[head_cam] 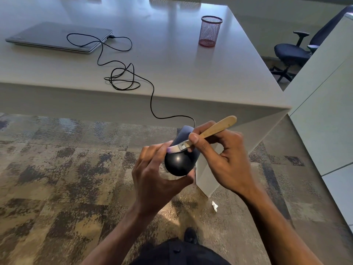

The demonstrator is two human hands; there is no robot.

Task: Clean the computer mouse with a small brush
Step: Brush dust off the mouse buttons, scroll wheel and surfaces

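Observation:
My left hand (154, 175) grips a black wired computer mouse (180, 161) in the air, below the front edge of the desk, with fingers and thumb curled round its sides. My right hand (225, 157) pinches a small brush (206, 133) with a pale wooden handle. The brush's light bristles (173, 149) lie across the top of the mouse, near my left fingertips. The mouse's black cable (133, 77) runs up over the desk edge, coils on the top, and reaches the closed grey laptop (57, 36).
The white desk (181, 73) carries a red mesh pen cup (210, 31) at the back right. A dark office chair (292, 52) stands beyond the desk's right side. White cabinets (324, 111) line the right. A scrap of white paper (215, 205) lies on the patterned carpet.

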